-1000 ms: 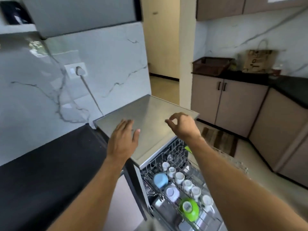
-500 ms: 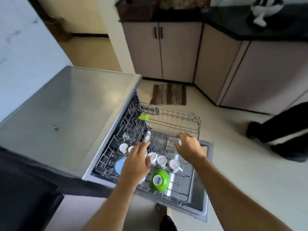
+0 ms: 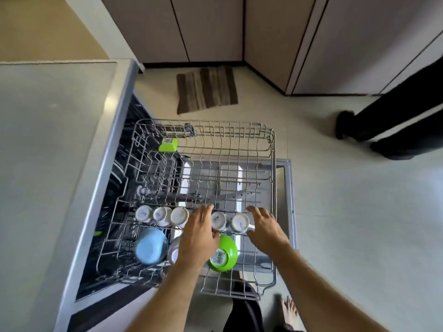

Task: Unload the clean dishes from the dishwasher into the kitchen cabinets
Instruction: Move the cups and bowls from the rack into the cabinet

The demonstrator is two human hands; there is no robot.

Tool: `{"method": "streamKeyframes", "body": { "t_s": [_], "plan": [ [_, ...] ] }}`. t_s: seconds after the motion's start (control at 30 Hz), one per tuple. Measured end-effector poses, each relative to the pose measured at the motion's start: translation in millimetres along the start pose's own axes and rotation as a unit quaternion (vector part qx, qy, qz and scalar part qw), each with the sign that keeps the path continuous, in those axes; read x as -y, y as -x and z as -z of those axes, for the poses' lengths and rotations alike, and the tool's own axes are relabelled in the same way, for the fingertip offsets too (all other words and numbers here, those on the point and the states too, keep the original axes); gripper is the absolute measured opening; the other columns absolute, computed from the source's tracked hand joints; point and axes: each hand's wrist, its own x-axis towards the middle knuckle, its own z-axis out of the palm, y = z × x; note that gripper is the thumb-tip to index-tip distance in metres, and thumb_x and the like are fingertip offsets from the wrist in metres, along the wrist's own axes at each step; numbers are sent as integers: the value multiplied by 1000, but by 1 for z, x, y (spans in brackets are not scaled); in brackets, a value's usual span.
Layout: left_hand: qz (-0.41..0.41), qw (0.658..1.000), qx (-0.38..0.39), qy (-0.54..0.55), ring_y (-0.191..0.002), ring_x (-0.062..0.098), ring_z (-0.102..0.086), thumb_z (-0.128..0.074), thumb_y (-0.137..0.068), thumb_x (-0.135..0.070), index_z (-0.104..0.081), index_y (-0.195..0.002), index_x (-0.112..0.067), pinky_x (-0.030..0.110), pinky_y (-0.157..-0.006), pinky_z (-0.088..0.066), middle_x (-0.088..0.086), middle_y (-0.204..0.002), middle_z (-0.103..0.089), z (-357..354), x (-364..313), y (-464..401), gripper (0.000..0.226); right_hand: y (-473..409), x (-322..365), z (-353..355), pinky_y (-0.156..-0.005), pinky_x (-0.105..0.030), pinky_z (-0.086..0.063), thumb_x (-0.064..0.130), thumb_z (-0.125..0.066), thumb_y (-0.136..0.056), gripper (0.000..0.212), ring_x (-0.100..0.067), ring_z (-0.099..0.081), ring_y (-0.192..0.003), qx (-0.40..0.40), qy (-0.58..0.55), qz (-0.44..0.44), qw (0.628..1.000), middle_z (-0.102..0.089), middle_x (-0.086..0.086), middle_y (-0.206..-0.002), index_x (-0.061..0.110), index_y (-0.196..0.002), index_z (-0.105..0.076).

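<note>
The dishwasher's upper wire rack [image 3: 271,164] is pulled out over the open door. A row of white cups [image 3: 178,215] stands upside down across it. In front of them sit a blue bowl [image 3: 151,245] and a green bowl [image 3: 224,254], both upside down. My left hand [image 3: 199,236] hovers over the cup row with fingers extended, covering one cup. My right hand [image 3: 265,230] reaches with spread fingers beside the rightmost white cup [image 3: 239,222]. Neither hand holds anything.
A steel countertop [image 3: 52,144] lies to the left of the rack. A small green item [image 3: 167,144] sits at the rack's far corner. A striped mat [image 3: 207,88] lies before the beige cabinets [image 3: 211,29]. Another person's dark legs [image 3: 393,130] stand at the right.
The view has tilted further down onto the rack. Both hands moved forward over the cup row; the left one now covers a cup and the right one is beside the last cup.
</note>
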Motion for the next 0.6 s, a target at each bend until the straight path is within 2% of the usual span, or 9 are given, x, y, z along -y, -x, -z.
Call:
{"method": "streamKeyframes", "body": {
  "t_s": [0.13, 0.23, 0.33, 0.47, 0.53, 0.6],
  "plan": [
    [30, 999, 15, -21, -136, 21, -38, -75, -81, -24, -33, -148, -13, 31, -115, -31, 4, -144, -45, -21, 15, -17, 80, -19, -7, -23, -98, -43, -52, -6, -54, -84, 87, -34, -40, -131, 31, 18, 1, 999, -29, -6, -147, 35, -151, -18],
    [8, 1000, 18, -21, -135, 19, -41, -74, -80, -21, -38, -146, -15, 33, -114, -35, 3, -144, -47, -36, 18, -29, 75, -32, -8, -29, -92, -43, -55, -11, -48, -82, 89, -36, -42, -128, 37, 44, 11, 998, -27, -7, -146, 37, -152, -19],
    [-33, 998, 15, -50, -131, 18, -44, -71, -79, -23, -44, -142, -18, 33, -111, -37, 0, -140, -51, -49, 14, -41, 69, -44, -10, -34, -87, -39, -56, -11, -50, -84, 84, -35, -44, -126, 33, 90, 27, 995, -27, -8, -145, 36, -149, -24],
    [-32, 993, 31, -110, -118, 21, -47, -69, -76, -43, -51, -132, -22, 34, -103, -38, -3, -129, -55, -56, 13, -51, 62, -47, -14, -40, -81, -40, -58, 0, -60, -88, 72, -36, -58, -114, 29, 105, 45, 993, -29, -9, -144, 28, -146, -29],
    [-35, 990, 37, -131, -115, 21, -47, -72, -71, -52, -54, -126, -22, 34, -101, -39, -3, -126, -55, -58, 14, -55, 65, -48, -14, -43, -77, -41, -58, 3, -62, -88, 63, -36, -62, -108, 13, 99, 53, 994, -32, -8, -142, 24, -141, -37],
    [-36, 988, 36, -145, -115, 22, -47, -76, -68, -52, -56, -122, -20, 34, -101, -39, -1, -127, -52, -60, 14, -55, 66, -49, -14, -46, -74, -42, -58, 5, -64, -86, 54, -35, -62, -103, -9, 64, 59, 996, -37, -5, -137, 23, -133, -43]
  ]
}}
